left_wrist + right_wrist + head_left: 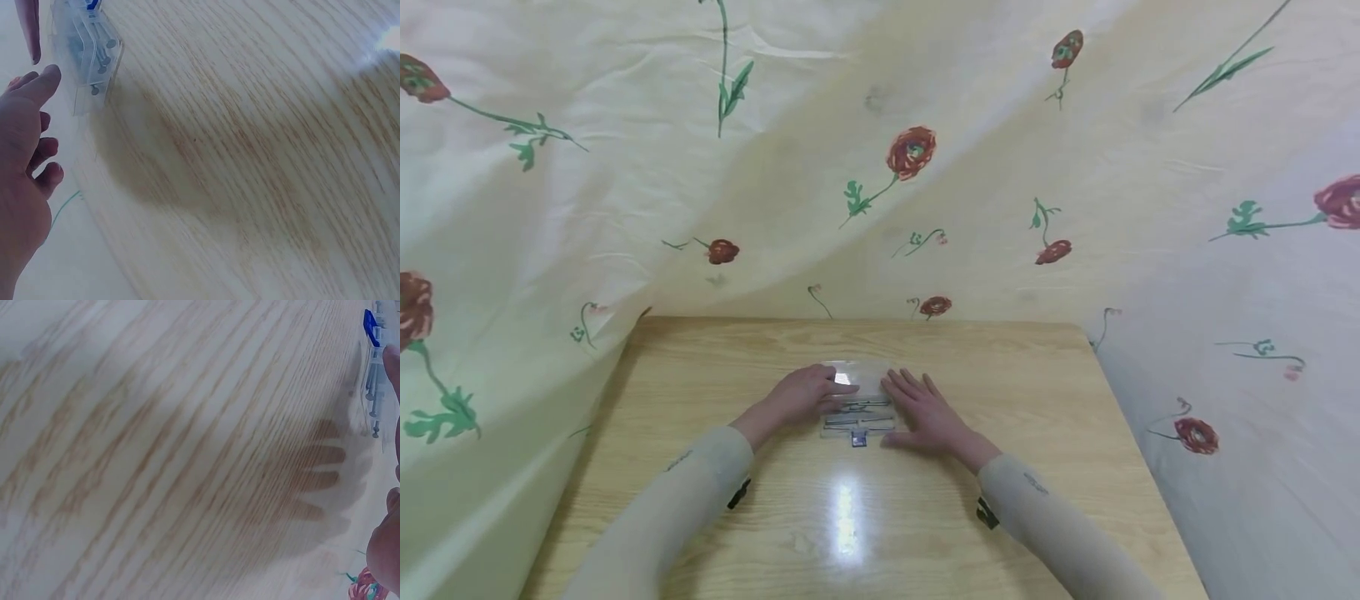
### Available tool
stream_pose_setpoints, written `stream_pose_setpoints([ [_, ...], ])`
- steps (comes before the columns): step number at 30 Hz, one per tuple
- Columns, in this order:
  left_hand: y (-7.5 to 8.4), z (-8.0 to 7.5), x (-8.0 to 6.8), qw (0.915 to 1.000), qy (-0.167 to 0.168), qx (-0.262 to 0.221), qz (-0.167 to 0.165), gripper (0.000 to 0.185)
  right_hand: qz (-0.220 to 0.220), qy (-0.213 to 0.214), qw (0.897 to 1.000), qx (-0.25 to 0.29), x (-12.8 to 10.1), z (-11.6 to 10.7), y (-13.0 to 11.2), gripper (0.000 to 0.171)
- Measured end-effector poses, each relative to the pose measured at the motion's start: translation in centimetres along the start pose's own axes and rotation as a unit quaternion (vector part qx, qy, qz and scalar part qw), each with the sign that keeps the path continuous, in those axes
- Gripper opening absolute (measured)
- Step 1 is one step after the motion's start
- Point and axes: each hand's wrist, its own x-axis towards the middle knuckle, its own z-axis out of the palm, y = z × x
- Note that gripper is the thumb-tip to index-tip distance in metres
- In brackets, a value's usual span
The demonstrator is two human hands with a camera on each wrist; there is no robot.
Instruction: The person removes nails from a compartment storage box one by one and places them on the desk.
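Note:
A clear plastic case [889,430] lies on the table with its see-through lid [868,377] folded back toward the far side. Several thin metal tools [856,423] lie in it, and a blue latch [859,439] marks its near edge. At the case's left side is my left hand [797,393], its index finger stretched over the lid and the other fingers loosely bent. My right hand [929,418] is at the right side, fingers straight and spread, fingertips by the lid's edge. Rounded tool ends show through the case wall [81,94] in the left wrist view.
The wood-grain table [760,517] carries a bright light reflection in front of the case. Behind it and on both sides hangs a pale cloth [790,183] printed with red flowers. Both forearms wear light sleeves [700,475] with a dark strap underneath.

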Motion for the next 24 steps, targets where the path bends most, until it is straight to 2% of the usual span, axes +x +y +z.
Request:
stream_pose_setpoints([
  [6,0.24,0.44,-0.19,0.9972,-0.017,-0.061,-0.038,0.042,-0.01,0.004,1.0,0.002,0.15,-0.04,-0.28,0.106],
  [13,0.39,0.56,0.07,0.9882,-0.022,-0.138,-0.063,0.037,-0.015,0.004,1.0,-0.003,0.31,-0.03,-0.05,0.106],
  [17,0.3,0.57,0.32,0.9858,-0.029,-0.153,-0.062,0.034,-0.023,0.006,1.0,-0.002,0.47,-0.03,0.02,0.106],
  [24,0.12,0.79,0.79,0.988,-0.027,-0.145,-0.046,0.029,-0.018,-0.005,1.0,0.0,0.58,0.04,-0.13,0.107],
])
